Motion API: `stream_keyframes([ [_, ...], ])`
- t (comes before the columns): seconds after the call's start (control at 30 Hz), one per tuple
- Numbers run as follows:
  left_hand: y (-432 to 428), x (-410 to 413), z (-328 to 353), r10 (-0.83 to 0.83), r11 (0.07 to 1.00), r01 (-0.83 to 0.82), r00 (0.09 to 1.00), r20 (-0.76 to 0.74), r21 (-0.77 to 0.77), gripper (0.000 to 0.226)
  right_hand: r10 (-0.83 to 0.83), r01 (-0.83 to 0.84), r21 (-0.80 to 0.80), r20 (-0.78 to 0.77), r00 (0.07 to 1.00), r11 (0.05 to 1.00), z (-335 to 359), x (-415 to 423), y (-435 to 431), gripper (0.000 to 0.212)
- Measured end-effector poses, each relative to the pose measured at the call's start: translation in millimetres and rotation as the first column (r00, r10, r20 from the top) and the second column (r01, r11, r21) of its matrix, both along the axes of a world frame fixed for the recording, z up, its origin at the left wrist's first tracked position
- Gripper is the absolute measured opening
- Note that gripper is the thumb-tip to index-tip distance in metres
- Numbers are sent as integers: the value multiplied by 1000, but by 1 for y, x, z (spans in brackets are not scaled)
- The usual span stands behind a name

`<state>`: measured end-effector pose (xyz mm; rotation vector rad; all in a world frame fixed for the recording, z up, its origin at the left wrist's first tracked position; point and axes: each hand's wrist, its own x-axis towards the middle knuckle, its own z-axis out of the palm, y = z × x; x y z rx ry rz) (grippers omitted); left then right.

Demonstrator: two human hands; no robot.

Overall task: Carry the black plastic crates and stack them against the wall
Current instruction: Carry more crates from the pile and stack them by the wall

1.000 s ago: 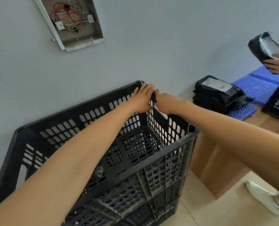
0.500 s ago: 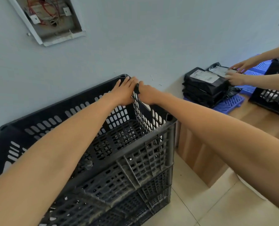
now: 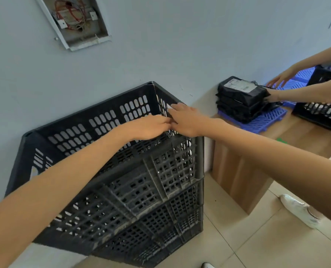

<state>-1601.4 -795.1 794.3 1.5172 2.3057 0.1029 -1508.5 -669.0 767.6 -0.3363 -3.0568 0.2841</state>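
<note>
Black top crate (image 3: 122, 171) sits on the stack, against the wall (image 3: 180, 45). Left hand (image 3: 151, 127) and right hand (image 3: 188, 120) meet at its right rim, fingers curled on the edge, apparently seating it. Next: let go, fetch another.

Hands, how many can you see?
4. The wearer's left hand and right hand are at the top crate's side wall; another person's two hands, one and another, are by the black parcels.
</note>
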Motion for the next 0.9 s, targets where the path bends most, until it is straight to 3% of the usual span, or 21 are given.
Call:
stream_keyframes([
  [0.07, -31, 17, -8, 47, 998, -48, 998, 31, 33, 43, 36, -36, 11, -19, 999, 999, -6, 12, -28, 33],
  [0.2, -86, 35, -16, 168, 969, -171, 985, 33, 178, 49, -5, 6, 3, -243, 970, 1000, -17, 21, -75, 35],
  [0.37, -131, 53, -34, 277, 934, -234, 951, -136, 270, 50, -42, 74, 73, -363, 931, 995, -33, 25, -99, 37],
  [0.5, -130, 61, -40, 335, 917, -220, 879, -340, 334, 51, -27, 49, 52, -347, 937, 997, -35, 23, -93, 44],
  [0.77, -128, 70, -41, 376, 902, -246, 851, -366, 355, 50, 42, -31, 44, -253, 967, 999, -28, 26, -86, 46],
  [0.9, -130, 75, -40, 405, 902, -297, 832, -380, 312, 51, 143, -120, 130, -188, 972, 984, -28, 38, -85, 23],
])
